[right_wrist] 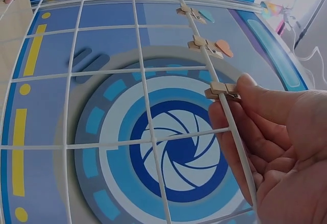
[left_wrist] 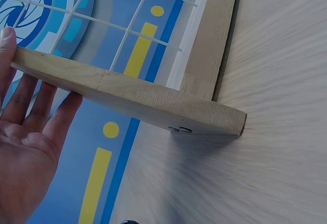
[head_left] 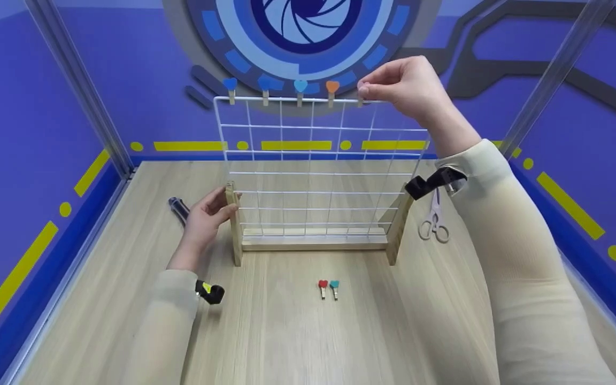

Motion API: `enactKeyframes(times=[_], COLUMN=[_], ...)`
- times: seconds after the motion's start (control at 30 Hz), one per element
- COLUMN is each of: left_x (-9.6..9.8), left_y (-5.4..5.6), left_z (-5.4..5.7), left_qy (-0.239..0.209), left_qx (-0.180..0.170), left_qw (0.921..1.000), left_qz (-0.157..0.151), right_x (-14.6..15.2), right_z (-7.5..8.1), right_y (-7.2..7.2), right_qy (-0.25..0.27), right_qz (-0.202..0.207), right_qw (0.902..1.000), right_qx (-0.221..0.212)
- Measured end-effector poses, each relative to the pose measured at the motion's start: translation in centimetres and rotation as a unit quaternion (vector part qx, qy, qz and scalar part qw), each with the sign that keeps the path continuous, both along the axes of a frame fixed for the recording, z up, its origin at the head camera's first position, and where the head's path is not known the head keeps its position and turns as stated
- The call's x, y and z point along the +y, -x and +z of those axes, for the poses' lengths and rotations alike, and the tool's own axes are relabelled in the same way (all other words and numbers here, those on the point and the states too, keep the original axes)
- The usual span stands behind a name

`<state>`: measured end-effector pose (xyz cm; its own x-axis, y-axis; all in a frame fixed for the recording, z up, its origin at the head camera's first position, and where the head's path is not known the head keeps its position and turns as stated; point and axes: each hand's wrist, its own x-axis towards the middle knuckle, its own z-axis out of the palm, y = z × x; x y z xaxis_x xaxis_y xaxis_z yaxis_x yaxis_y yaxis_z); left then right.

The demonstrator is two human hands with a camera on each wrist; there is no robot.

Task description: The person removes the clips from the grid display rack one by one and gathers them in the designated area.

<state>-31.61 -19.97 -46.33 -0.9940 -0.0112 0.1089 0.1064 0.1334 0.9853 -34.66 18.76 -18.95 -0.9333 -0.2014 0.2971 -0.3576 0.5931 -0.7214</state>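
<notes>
Nearest on the desk (head_left: 276, 342): red heart clip (head_left: 323, 285) and teal heart clip (head_left: 335, 286), loose, side by side, small gap between. Farther in, left hand (head_left: 202, 222) at the left post (head_left: 236, 235) of the wooden stand; grip clamped on it near its upper end, thumb on one side, fingers spread along the other face. Dark tool (head_left: 179, 209) lies just beyond this hand, partly hidden by it. Base bar (head_left: 313, 244) joins left post to right post (head_left: 399, 230); scissors (head_left: 434, 227) lie to the right of the stand, handles toward the person. White wire grid (head_left: 312, 127) stands upright between the posts.

Up at the grid's top wire, right hand (head_left: 409, 88) — grip together, thumb and forefinger pinching a wooden clip (right_wrist: 218, 89). Clip sits across the wire; its decoration is mostly covered by the fingers. Left of it on the same wire, spaced out: orange heart clip (head_left: 332, 87), light blue heart clip (head_left: 300, 86), then two darker blue clips (head_left: 230, 84). Behind everything, blue wall (head_left: 126, 69) with a round shutter graphic.
</notes>
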Motion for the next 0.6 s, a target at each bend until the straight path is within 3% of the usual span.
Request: enactKeyframes(times=[0.33,0.6], left_x=[0.16,0.18], left_y=[-0.15,-0.01], left_z=[0.13,0.00], left_qy=[-0.005,-0.010], left_qx=[0.006,0.010], left_qw=[1.0000,0.9999], left_qz=[-0.001,-0.001], right_x=[-0.16,0.30], right_z=[-0.54,-0.91], right_y=[0.15,-0.01], right_qy=[0.068,0.142], right_qz=[0.018,0.059], right_qw=[0.9968,0.9860], right_qx=[0.038,0.063])
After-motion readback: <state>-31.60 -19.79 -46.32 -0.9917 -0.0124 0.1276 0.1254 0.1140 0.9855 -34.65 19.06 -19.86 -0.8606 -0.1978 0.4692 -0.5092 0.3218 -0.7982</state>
